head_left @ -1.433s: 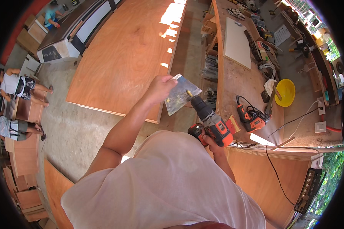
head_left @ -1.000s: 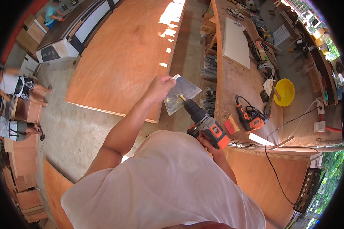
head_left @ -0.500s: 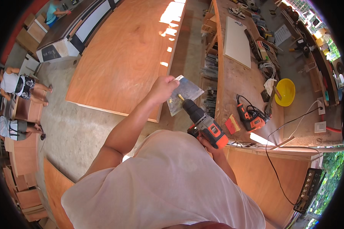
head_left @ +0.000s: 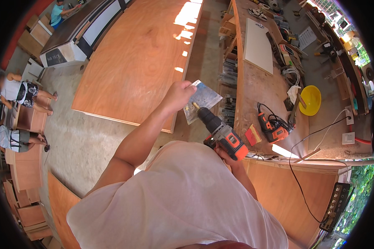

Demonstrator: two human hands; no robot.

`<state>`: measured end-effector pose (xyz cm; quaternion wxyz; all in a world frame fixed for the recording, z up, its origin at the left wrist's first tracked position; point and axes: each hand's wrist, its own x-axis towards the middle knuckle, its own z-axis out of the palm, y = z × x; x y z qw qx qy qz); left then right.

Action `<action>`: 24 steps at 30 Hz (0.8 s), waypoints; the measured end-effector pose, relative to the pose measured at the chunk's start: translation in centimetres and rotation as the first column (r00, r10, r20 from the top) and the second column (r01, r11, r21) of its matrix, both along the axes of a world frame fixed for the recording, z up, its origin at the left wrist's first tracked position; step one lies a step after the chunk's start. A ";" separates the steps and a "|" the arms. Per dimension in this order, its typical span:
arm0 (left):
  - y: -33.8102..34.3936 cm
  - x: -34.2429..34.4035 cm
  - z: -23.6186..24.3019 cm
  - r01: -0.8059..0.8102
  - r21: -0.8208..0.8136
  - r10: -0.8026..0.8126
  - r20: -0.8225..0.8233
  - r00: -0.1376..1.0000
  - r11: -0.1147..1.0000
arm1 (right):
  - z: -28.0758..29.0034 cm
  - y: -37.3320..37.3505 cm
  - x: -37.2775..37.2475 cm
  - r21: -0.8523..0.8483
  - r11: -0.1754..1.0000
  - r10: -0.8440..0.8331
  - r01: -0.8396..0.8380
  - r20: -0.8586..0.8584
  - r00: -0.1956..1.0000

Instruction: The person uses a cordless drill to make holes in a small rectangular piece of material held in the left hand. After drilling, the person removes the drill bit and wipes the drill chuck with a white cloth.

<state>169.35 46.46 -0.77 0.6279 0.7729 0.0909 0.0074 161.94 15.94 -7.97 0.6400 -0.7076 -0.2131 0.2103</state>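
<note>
My left hand (head_left: 179,95) pinches a thin, square, mottled metal plate (head_left: 206,94) at its upper corner, out in front of my chest. My right hand (head_left: 225,156) grips an orange and black cordless drill (head_left: 227,140), partly hidden by the drill body and my shirt. The drill's short gold-coloured bit (head_left: 195,105) points at the plate and appears to touch its lower left part; whether it is in contact is hard to tell.
A large plywood panel (head_left: 124,66) lies ahead. A cluttered workbench (head_left: 291,128) at right holds an orange corded tool (head_left: 274,128) and yellow bowl (head_left: 309,101); cables hang near an amplifier-like black unit (head_left: 334,207). Co-workers (head_left: 20,89) (head_left: 10,139) (head_left: 58,18) are at left.
The drill's tip has moved left across the plate since the oldest frame, and its body has dropped slightly. My left hand and the plate have shifted a little to the right.
</note>
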 end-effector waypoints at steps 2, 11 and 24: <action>0.0 0.0 0.4 -0.010 -0.024 0.009 -0.013 1.000 1.000 | -0.6 -0.3 0.3 -0.166 0.986 0.082 -0.016 0.395 0.915; 1.0 0.4 -0.8 -0.044 -0.193 0.038 -0.034 0.999 0.980 | 0.4 -0.4 -0.3 0.067 0.998 -0.018 0.015 0.041 0.999; 1.2 0.9 -0.4 -0.040 -0.329 0.026 -0.048 0.999 0.943 | 0.2 -0.7 -0.8 0.137 0.989 -0.027 0.048 -0.149 0.989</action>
